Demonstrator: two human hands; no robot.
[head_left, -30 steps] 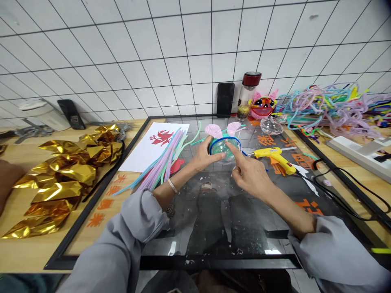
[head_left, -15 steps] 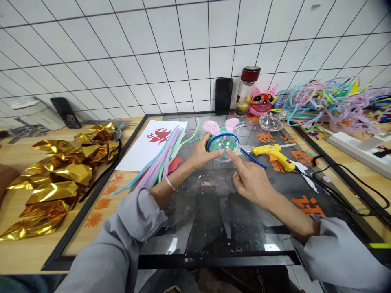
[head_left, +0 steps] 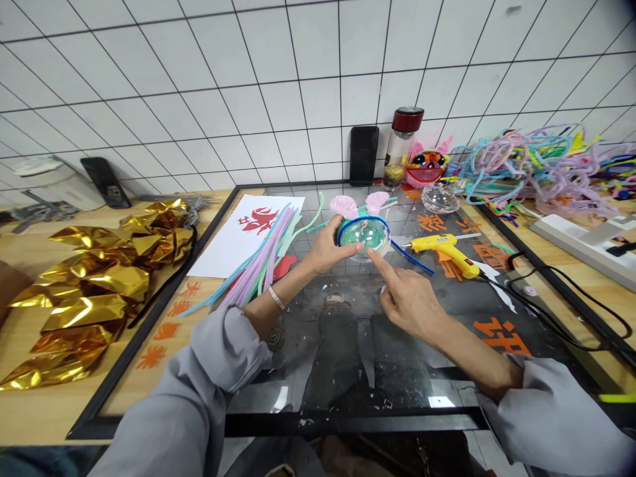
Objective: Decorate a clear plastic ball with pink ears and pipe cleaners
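My left hand [head_left: 326, 249] grips a clear plastic dome [head_left: 365, 232] by its left side, thumb along the lower front. Green shows inside the dome, and a blue pipe cleaner [head_left: 412, 258] runs around its upper rim, one end trailing off to the right. Two pink ear-shaped pieces [head_left: 344, 205] sit behind its top. From the right, my right hand [head_left: 405, 291] points with its index finger stretched to the dome's lower edge; the other fingers are curled and hold nothing visible. Whether the fingertip touches the dome I cannot tell.
A yellow glue gun [head_left: 447, 252] lies to the right, its cable trailing. Left are pipe cleaners [head_left: 256, 265] over white paper [head_left: 218, 248] and gold foil [head_left: 99, 285]. Behind stand a phone [head_left: 364, 156], a bottle [head_left: 400, 149], a clear dome [head_left: 440, 199] and tangled pipe cleaners [head_left: 527, 162].
My right index fingertip has slid slightly down from the dome's front to its lower edge. My left hand and the dome have barely moved.
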